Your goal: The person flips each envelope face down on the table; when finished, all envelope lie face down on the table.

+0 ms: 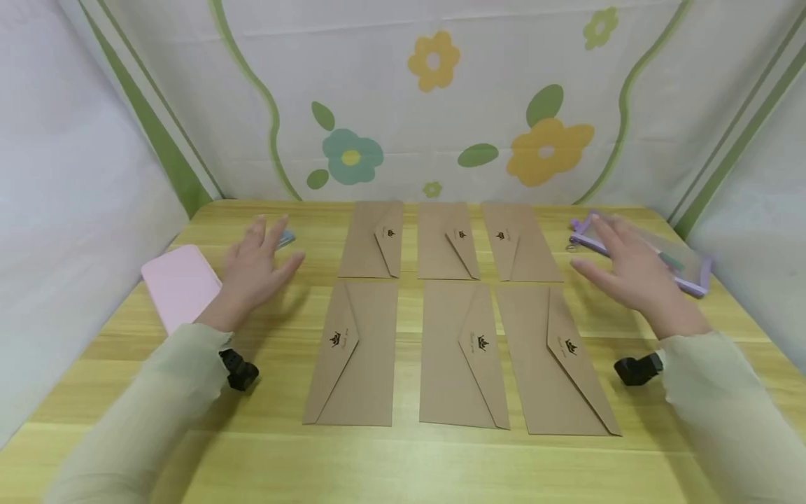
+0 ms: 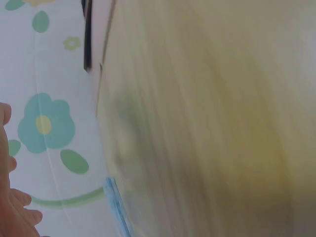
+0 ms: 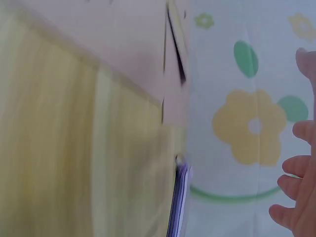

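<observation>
My left hand (image 1: 255,269) is held above the table's left side, fingers spread and holding nothing. Beneath and beside it lies a flat pink item (image 1: 182,283) with rounded corners; a small light-blue item (image 1: 285,239) is partly hidden behind the fingers. Over the right side hovers my right hand (image 1: 636,269), its fingers extended and its grasp bare. Partly covered by that hand is a clear pouch (image 1: 686,252) with purple edges and something green inside. Between the hands, several brown paper envelopes (image 1: 365,357) lie in two rows, their pointed flaps printed with a black crown.
The wooden table (image 1: 403,465) ends at a white fabric backdrop (image 1: 390,91) printed with flowers. White fabric also hangs along both sides. Black wrist cameras sit below the hands, and pale sleeves (image 1: 145,406) cover the forearms.
</observation>
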Demonstrator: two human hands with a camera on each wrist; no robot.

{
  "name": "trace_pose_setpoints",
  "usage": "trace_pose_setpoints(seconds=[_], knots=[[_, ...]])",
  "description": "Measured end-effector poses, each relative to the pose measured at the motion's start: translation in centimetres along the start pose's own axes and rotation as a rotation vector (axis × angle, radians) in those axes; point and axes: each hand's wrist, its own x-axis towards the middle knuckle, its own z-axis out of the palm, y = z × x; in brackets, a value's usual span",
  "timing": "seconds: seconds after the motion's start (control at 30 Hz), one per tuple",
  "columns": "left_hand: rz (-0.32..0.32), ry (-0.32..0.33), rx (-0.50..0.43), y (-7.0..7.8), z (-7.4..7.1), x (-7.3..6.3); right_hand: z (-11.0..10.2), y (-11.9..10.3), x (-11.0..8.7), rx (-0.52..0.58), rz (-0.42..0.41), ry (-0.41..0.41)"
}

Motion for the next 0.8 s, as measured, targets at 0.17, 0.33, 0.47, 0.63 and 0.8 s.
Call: trace_pose_setpoints(seconds=[0.17, 0.33, 0.47, 0.63, 0.8], knots=[[0.061, 0.02, -0.205, 1.0, 0.6, 1.2, 0.9, -2.6, 1.9, 0.035, -0.071, 0.007], [0.103, 0.044, -0.345, 1.6, 1.4, 2.5, 2.2, -4.7, 3.3, 0.094, -0.137, 0.037], [0.078, 0.035, -0.396, 1.8, 1.8, 3.3, 3.0, -6.3, 4.3, 0.137, -0.166, 0.042], [0.028, -0.008, -0.483, 2.1, 2.0, 4.2, 3.9, -8.2, 5.4, 0.177, -0.228, 0.068], [-0.012, -0.065, -0.534, 2.3, 2.3, 4.9, 4.6, -10.0, 6.4, 0.178, -0.272, 0.088]])
